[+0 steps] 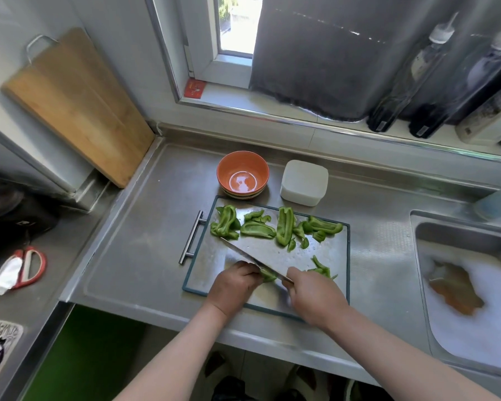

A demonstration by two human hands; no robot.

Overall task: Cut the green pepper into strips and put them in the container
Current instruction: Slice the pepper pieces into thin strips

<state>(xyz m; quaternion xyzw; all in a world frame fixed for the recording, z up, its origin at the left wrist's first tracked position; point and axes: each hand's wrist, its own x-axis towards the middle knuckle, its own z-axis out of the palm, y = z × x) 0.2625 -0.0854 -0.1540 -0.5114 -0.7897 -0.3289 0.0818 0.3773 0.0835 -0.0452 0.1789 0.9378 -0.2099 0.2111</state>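
Early going — the right hand (313,296) grips the knife (243,254), the curled left hand (235,285) pins a pepper piece (268,275) on the board (330,256). Few strips (320,269) lie cut and larger pieces (272,227) wait — the bowl (242,173) holds none.

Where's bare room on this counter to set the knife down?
Free: steel counter left of the cutting board and its handle, out to the counter edge; narrower strip between the board and the sink. Crowded: pepper pieces line the board's far side, orange bowl and white container behind; left hand, right hand and the knife fill its near edge.
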